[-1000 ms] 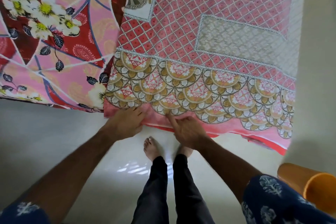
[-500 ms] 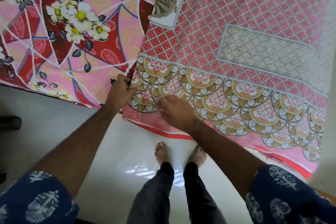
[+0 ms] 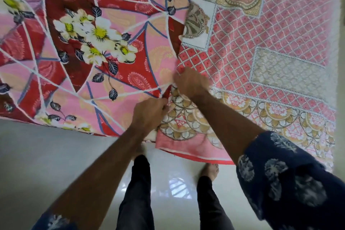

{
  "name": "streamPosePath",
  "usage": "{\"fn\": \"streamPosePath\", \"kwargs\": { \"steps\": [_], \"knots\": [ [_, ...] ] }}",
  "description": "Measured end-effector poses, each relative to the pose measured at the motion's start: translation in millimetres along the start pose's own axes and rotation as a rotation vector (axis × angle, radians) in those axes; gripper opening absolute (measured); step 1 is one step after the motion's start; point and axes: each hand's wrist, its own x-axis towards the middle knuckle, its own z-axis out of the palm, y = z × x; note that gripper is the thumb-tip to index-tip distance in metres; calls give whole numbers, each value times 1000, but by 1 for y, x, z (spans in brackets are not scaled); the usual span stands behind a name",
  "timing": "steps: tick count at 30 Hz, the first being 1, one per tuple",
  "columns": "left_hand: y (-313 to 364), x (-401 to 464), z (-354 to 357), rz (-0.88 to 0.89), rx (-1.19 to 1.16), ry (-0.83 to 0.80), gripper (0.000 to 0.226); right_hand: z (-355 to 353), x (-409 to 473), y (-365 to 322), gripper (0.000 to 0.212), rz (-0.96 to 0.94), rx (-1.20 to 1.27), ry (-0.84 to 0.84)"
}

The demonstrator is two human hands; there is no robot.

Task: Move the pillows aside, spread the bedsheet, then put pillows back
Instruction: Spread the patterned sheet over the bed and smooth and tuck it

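A pink lattice-patterned bedsheet (image 3: 270, 46) with a gold scalloped border covers the right part of the bed and hangs over its near edge. To its left lies a red and pink floral bedsheet (image 3: 89, 46). My left hand (image 3: 149, 114) pinches the lattice sheet's left edge where the two sheets meet. Farther up the same edge, my right hand (image 3: 190, 82) is closed on the fabric. No pillows are in sight.
I stand on a glossy pale floor (image 3: 46, 164) at the bed's near edge, my bare feet partly under the hanging sheet. A pale wall (image 3: 340, 43) runs along the right side of the bed.
Both hands moved from the sheet's lower hem up along its left edge, onto the bed. The view shifted left; the orange object at lower right left the frame.
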Motion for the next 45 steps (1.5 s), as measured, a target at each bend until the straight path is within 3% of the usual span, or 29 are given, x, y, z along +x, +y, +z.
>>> {"fn": "streamPosePath", "kwargs": {
  "steps": [3,7,12,17,20,23,26,30,33,35,37,41,45],
  "knots": [
    [-12,-9,-7,52,-37,11,25,-2,-3,-27,38,14,-85,-12],
    [-19,-11,-10,84,-58,-78,28,1,-9,-25,33,6,120,-25],
    [-34,20,-21,95,17,-224,29,-9,5,-24,48,25,137,-97],
    [-62,78,-63,91,-152,-53,21,-37,62,-38,60,128,63,125],
    [-56,126,-98,85,-314,33,14,-47,92,-42,51,126,63,140],
    [-36,184,-119,86,-403,33,20,-38,101,-36,49,30,115,150],
    [-9,238,-130,48,-496,31,28,-35,104,-13,63,-106,238,84],
    [19,290,-132,60,-433,7,38,-38,114,4,69,-253,245,8],
    [30,314,-128,104,-376,24,40,-43,127,-1,66,-172,272,167],
    [33,328,-129,75,-411,57,41,-50,145,-6,81,-76,191,233],
    [34,342,-132,32,-470,89,40,-56,165,-12,89,-10,118,235],
    [39,376,-142,36,-529,110,43,-63,191,-24,76,46,127,216],
    [49,419,-149,109,-571,69,49,-64,193,-18,75,-58,183,243]
  ]
}}
